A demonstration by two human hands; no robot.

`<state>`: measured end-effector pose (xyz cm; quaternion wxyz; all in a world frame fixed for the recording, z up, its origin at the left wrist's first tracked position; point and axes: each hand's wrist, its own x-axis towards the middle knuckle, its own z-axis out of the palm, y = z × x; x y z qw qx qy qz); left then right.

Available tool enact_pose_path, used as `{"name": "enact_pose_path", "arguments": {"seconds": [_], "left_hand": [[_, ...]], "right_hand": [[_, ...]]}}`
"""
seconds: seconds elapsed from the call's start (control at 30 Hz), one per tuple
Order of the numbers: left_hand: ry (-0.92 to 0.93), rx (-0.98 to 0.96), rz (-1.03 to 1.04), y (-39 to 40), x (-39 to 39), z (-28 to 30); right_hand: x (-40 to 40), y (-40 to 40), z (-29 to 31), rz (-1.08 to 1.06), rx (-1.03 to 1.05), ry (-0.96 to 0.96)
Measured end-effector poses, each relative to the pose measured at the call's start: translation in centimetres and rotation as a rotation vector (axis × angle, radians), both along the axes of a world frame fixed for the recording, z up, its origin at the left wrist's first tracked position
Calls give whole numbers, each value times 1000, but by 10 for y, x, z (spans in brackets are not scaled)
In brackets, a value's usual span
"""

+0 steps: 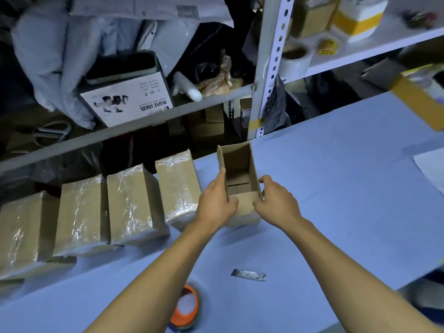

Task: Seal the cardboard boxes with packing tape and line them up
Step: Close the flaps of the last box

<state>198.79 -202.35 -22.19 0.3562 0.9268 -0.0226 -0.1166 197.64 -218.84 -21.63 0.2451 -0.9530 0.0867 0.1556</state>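
Note:
An open cardboard box [240,164] stands upright on the blue table [336,188], its top flaps up and its inside empty. My left hand [216,200] grips its left flap edge, thumb at the near corner. My right hand [276,200] pinches the right flap edge. To the left, several boxes wrapped in clear tape [129,203] stand side by side in a row along the table's far edge. A roll of packing tape with an orange core [186,308] lies near the front edge, partly behind my left forearm.
A small metal cutter [248,275] lies on the table between my forearms. Metal shelving [271,68] rises behind the table, holding tape rolls [294,56], boxes and bags. A white sheet [432,167] lies at the right edge. A taped box [422,99] sits far right.

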Motion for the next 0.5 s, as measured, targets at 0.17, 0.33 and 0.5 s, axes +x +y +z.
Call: {"name": "enact_pose_path", "arguments": {"seconds": [0.17, 0.33, 0.5], "left_hand": [[-125, -27, 9, 1, 40, 11], [-129, 362, -278, 1, 98, 14], [-171, 511, -409, 3, 101, -6]], "right_hand": [[1, -1, -6, -7, 63, -16], [8, -5, -10, 25, 35, -17], [10, -3, -13, 58, 91, -28]]}}
